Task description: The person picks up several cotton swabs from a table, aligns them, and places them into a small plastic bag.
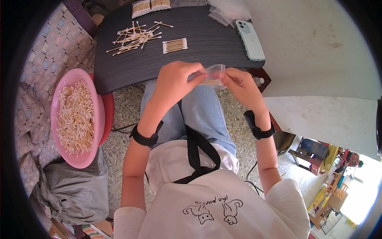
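Observation:
Between my hands, just off the table's front edge and above my lap, is a small clear zip bag (217, 71) with a few cotton swabs (212, 82) in its lower part. My left hand (179, 77) pinches the bag's left side. At its right end, by the zip strip, the fingers of my right hand (242, 85) are closed on it. On the table beyond, a neat row of cotton swabs (175, 46) lies side by side. To its left is a loose, crossed heap of cotton swabs (137, 38).
The dark table (207, 32) also carries packed bundles of swabs (150, 7), a stack of clear bags (230, 12) and a pale green phone (250, 40) at its right edge. A pink basin (55, 119) full of swabs stands at my left. A wall (310, 51) rises on the right.

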The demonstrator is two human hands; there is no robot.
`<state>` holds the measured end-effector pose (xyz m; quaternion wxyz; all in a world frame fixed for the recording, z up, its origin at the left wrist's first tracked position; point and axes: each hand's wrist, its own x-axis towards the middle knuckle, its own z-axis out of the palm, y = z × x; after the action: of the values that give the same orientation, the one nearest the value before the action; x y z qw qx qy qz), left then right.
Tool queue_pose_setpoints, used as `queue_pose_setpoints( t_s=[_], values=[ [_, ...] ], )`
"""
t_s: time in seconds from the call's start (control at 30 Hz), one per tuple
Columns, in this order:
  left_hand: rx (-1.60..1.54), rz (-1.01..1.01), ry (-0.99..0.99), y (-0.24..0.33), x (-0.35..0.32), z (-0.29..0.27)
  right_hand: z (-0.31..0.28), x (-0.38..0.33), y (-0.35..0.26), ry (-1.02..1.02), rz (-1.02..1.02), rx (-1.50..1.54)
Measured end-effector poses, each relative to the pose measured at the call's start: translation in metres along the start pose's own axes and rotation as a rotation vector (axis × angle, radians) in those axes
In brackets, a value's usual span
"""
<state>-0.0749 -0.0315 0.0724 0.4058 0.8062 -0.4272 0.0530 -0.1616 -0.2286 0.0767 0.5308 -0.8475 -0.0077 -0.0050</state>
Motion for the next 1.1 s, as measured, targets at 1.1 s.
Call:
queue_pose_setpoints(
  t_s=[1.1],
  values=[
    [-0.468, -0.203, -0.118, -0.001, -0.007, -0.024, 0.012, 0.029, -0.001, -0.352, 0.332, 0.562]
  ],
)
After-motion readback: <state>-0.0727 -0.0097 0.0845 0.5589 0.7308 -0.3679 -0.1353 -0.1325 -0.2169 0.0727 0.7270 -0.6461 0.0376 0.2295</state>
